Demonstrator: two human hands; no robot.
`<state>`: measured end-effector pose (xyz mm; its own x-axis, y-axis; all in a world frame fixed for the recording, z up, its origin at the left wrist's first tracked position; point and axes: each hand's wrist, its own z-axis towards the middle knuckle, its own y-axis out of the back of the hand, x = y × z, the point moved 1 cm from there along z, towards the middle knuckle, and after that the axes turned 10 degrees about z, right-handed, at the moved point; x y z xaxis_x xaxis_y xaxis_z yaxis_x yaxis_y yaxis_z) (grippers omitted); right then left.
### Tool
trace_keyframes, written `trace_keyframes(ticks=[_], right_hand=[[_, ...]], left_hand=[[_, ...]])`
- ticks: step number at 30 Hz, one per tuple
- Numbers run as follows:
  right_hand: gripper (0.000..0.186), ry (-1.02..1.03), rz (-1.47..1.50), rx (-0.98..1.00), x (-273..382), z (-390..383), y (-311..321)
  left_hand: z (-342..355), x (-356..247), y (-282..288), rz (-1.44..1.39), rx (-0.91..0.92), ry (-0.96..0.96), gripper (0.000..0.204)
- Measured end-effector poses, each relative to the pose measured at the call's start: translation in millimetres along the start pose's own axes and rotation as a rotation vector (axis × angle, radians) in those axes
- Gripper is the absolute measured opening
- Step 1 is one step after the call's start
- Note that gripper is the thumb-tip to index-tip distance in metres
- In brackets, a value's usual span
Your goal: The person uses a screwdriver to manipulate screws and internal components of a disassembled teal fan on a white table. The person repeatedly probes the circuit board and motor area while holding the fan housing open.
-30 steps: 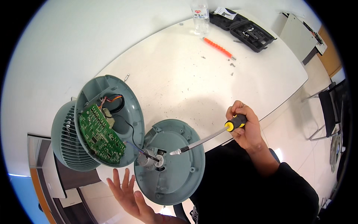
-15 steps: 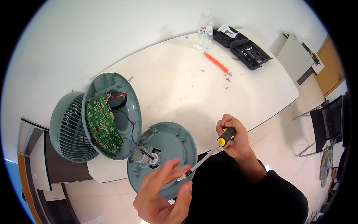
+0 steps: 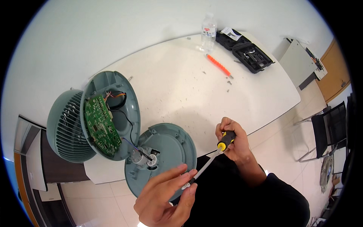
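My right hand is wrapped round the black-and-yellow handle of a screwdriver. Its pale shaft slants down to the left and ends in a black collar with a silvery tip. The thumb and fingers of my left hand close on that tip end; whether a screw sits there is too small to tell. Behind my left hand lies a round grey-green base with a motor on it. A cable links it to an open grey-green shell holding a green circuit board, attached to a slatted fan head.
On the white table are an orange flexible shaft, several small screws and scattered bits. At the back stand a water bottle and an opened black tool case. A black chair is off to the right.
My left hand's fingers have drawn together onto the screwdriver's tip end. My right hand and the screwdriver have shifted slightly; the whole view has moved a little.
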<state>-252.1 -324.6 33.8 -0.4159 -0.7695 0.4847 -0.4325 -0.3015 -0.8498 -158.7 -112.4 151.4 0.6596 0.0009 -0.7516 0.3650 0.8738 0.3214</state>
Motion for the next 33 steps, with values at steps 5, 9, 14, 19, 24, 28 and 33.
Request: trace_keyframes(ticks=[5, 9, 14, 19, 24, 28, 33], right_hand=[[0.012, -0.001, -0.020, -0.005, 1.2, -1.3, -0.5], [0.012, 0.008, -0.021, -0.016, 0.7, -2.9, 0.3], [0.013, -0.003, -0.022, -0.036, 1.6, -5.2, -0.3], [0.013, -0.008, -0.017, -0.036, 2.7, -7.1, -0.2], [0.012, -0.019, 0.009, -0.059, 5.9, -9.0, 1.4], [0.010, -0.035, 0.070, -0.133, 9.3, -9.7, 2.0], [0.009, 0.033, 0.062, -0.161, 15.4, -10.1, 9.3]], left_hand=[[-2.6, -2.5, -0.1, -0.008, -0.002, 0.000, 0.023], [-2.5, -4.3, 0.7, 0.018, 0.006, -0.032, 0.022], [-5.7, -5.1, -2.5, -0.076, -0.028, -0.028, 0.020], [-6.0, -4.1, -1.8, -0.096, -0.014, -0.065, 0.022], [-6.5, -1.8, -1.4, -0.110, -0.073, -0.072, 0.017], [-8.9, -0.8, 2.0, -0.147, -0.090, 0.015, 0.014], [-12.3, 0.9, 5.2, -0.084, -0.115, 0.087, 0.015]])
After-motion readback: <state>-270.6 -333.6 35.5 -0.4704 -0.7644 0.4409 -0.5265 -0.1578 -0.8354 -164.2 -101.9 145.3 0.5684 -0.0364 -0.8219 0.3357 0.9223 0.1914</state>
